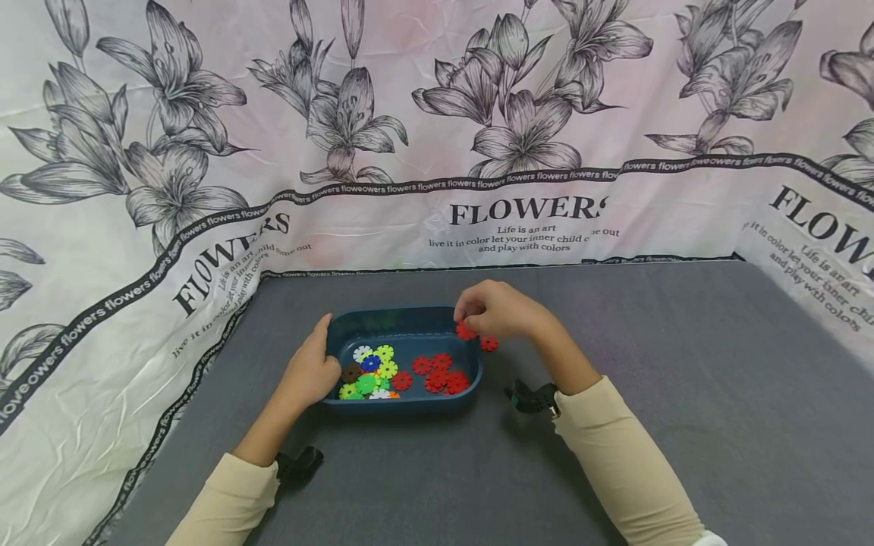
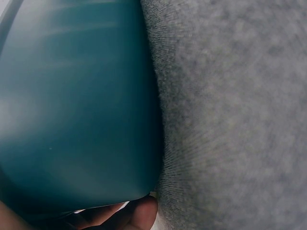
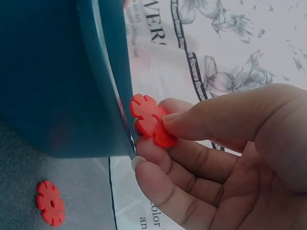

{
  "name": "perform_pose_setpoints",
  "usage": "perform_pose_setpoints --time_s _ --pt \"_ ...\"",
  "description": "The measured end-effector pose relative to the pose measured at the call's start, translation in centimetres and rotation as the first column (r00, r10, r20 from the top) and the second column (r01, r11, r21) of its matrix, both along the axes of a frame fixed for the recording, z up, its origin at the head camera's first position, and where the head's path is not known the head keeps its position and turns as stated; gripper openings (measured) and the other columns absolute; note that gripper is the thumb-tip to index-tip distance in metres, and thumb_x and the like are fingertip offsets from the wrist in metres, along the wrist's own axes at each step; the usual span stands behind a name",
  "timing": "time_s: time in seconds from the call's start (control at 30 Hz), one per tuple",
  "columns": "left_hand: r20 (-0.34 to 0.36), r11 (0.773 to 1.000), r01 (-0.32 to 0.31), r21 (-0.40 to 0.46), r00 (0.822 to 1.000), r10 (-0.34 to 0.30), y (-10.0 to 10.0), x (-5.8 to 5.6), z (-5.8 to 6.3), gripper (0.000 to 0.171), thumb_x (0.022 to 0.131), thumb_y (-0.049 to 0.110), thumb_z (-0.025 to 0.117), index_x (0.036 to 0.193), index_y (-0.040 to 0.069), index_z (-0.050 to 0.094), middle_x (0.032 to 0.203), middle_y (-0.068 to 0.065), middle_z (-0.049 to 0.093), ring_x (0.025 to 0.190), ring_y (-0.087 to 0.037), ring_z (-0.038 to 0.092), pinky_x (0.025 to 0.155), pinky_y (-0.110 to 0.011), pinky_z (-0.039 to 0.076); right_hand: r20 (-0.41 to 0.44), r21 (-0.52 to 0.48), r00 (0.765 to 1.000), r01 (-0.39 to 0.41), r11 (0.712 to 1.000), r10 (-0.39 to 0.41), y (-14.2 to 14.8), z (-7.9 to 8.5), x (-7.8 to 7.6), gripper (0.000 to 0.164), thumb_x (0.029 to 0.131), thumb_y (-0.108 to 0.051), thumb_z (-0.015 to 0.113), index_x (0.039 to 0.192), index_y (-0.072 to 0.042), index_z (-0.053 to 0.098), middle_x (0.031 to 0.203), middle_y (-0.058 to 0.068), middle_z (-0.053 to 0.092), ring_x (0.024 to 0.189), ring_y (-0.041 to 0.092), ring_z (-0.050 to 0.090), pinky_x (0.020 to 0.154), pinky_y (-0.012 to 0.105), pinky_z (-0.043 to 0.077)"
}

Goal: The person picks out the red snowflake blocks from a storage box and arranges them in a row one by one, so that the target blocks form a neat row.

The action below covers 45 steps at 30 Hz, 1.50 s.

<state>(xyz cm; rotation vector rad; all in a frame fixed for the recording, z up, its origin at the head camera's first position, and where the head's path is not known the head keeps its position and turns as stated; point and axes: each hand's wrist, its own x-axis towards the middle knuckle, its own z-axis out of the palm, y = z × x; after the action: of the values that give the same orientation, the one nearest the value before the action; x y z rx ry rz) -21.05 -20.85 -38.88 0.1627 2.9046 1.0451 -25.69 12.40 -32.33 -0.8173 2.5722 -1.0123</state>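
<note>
At its left end, a dark teal plastic box (image 1: 403,406) is held by my left hand (image 1: 310,368), fingers along the outside wall and thumb at the rim. The left wrist view shows those fingertips (image 2: 144,213) against the box wall. My right hand (image 1: 501,309) pinches a red snowflake disc (image 3: 152,122) between thumb and fingers, right at the box's right rim. Several red discs (image 1: 437,379) lie in the right part of the box. Green, yellow, white, blue and brown discs (image 1: 369,383) are heaped in the left part.
Another red disc (image 3: 50,203) lies on the grey tabletop (image 1: 683,394), just outside the box's right end. Behind the table hangs a white cloth (image 1: 382,227) printed with flowers and lettering. A dark wrist device (image 1: 529,396) sits by the right sleeve.
</note>
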Motion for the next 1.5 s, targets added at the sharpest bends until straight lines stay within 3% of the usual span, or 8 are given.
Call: perform_pose_setpoints --time_s 0.17,0.27,0.43,0.57,0.67,1.07,1.4,1.5 --pt "-0.007 1.000 -0.005 0.001 1.000 0.005 0.1 0.1 -0.1 0.079 0.087 -0.001 0.036 0.160 0.000 0.007 0.161 -0.026 0.021 0.089 -0.033 0.052 0.078 -0.047 0.039 0.014 0.003 1.000 0.005 1.000 -0.005 0.6 -0.1 -0.4 0.024 0.091 0.004 0.052 0.104 -0.002 0.072 0.089 0.003 0.068 0.067 0.017 0.054 0.062 0.033 0.044" --pt "-0.005 1.000 -0.005 -0.003 1.000 0.005 0.1 0.2 0.1 0.079 0.087 -0.001 0.037 0.160 0.000 0.007 0.161 -0.026 0.021 0.093 -0.034 0.053 0.078 -0.047 0.039 0.017 -0.006 1.000 -0.004 1.000 0.005 0.9 -0.2 -0.6 0.025 0.091 0.005 0.051 0.103 -0.002 0.071 0.090 0.003 0.070 0.067 0.018 0.055 0.062 0.032 0.044" --pt "0.003 1.000 0.003 -0.004 1.000 -0.003 0.1 0.2 0.3 0.078 0.088 -0.001 0.036 0.160 0.000 0.006 0.160 -0.027 0.019 0.078 -0.031 0.050 0.076 -0.047 0.039 0.067 -0.044 0.998 0.000 0.999 0.003 1.4 0.0 -0.8 0.026 0.091 0.007 0.048 0.105 0.001 0.070 0.092 0.007 0.071 0.077 0.027 0.065 0.068 0.034 0.053" --pt "0.009 1.000 0.001 0.010 1.000 -0.001 0.1 0.2 0.2 0.078 0.088 -0.001 0.036 0.160 0.001 0.006 0.161 -0.027 0.020 0.056 -0.022 0.035 0.066 -0.043 0.039 0.112 -0.078 0.994 0.020 0.997 -0.011 1.9 0.0 -1.0 0.024 0.092 0.008 0.049 0.106 0.004 0.069 0.097 0.011 0.071 0.082 0.029 0.069 0.073 0.037 0.058" --pt "0.010 1.000 -0.001 0.019 1.000 0.001 0.1 0.2 0.1 0.078 0.088 -0.001 0.036 0.160 0.001 0.006 0.161 -0.027 0.020 0.052 -0.019 0.028 0.059 -0.040 0.036 0.137 -0.098 0.990 0.037 0.995 -0.023 2.4 -0.1 -1.2 0.021 0.092 0.009 0.053 0.106 0.005 0.068 0.097 0.013 0.071 0.079 0.029 0.070 0.074 0.041 0.058" --pt "0.008 1.000 -0.004 0.005 1.000 0.004 0.0 0.0 0.0 0.079 0.088 -0.001 0.036 0.160 0.001 0.005 0.161 -0.026 0.020 0.052 -0.018 0.027 0.059 -0.040 0.036 0.167 -0.080 0.984 0.069 0.994 -0.055 4.2 -0.5 -1.7 0.022 0.087 0.010 0.056 0.107 0.007 0.067 0.089 0.014 0.070 0.075 0.028 0.070 0.076 0.048 0.057" --pt "0.011 1.000 -0.010 0.012 1.000 0.010 0.1 0.1 0.1 0.079 0.088 -0.001 0.036 0.161 0.002 0.005 0.161 -0.026 0.021 0.051 -0.018 0.025 0.053 -0.038 0.033 0.234 -0.042 0.965 0.132 0.990 -0.119 5.9 -1.6 -2.5 0.026 0.083 0.010 0.058 0.107 0.006 0.067 0.089 0.014 0.068 0.073 0.025 0.069 0.071 0.039 0.058" --pt "0.008 1.000 -0.010 0.003 1.000 0.010 0.1 0.1 0.1 0.079 0.088 -0.001 0.036 0.160 0.001 0.005 0.161 -0.026 0.020 0.059 -0.023 0.037 0.060 -0.040 0.038 0.252 -0.029 0.958 0.147 0.989 -0.135 6.2 -2.0 -2.7 0.027 0.083 0.010 0.058 0.108 0.007 0.066 0.089 0.014 0.067 0.073 0.025 0.068 0.072 0.040 0.058"
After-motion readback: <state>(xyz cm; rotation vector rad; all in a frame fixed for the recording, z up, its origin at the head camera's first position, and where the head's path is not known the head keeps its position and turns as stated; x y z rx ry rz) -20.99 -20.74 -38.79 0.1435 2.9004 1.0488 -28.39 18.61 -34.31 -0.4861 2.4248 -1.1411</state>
